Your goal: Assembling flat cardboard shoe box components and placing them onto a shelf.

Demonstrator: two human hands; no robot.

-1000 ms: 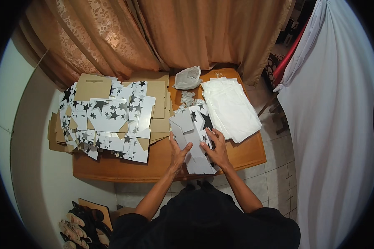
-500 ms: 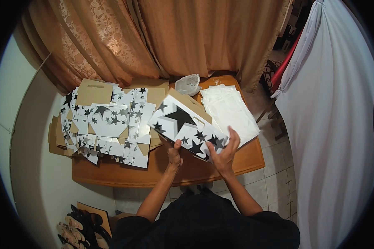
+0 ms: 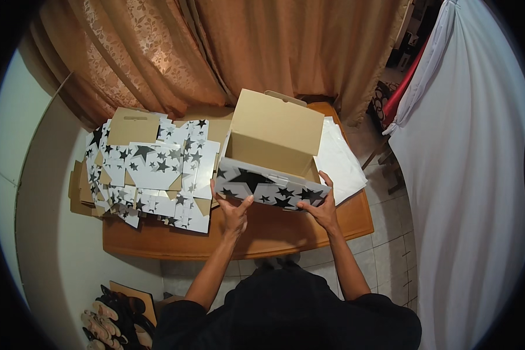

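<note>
Between my two hands is a cardboard box [image 3: 262,184], white with black and grey stars outside and plain brown inside. Its top is open, and a tall brown panel stands up along the far side. My left hand [image 3: 233,214] grips the near left corner, thumb on the starred front. At the near right corner, my right hand [image 3: 322,205] has its thumb on the front and its fingers round the side. The box is tilted above the wooden table [image 3: 157,248], and its underside is hidden.
On the left of the table lies a heap of flat star-printed cardboard pieces [image 3: 154,166]. A stack of white plastic sheets or bags [image 3: 347,169] lies at the right, partly behind the box. Brown curtains [image 3: 262,52] hang behind; shoes [image 3: 108,321] sit at lower left.
The box has turned and tipped so its open brown inside now faces up. My left hand has shifted left and my right hand has closed on the right corner.
</note>
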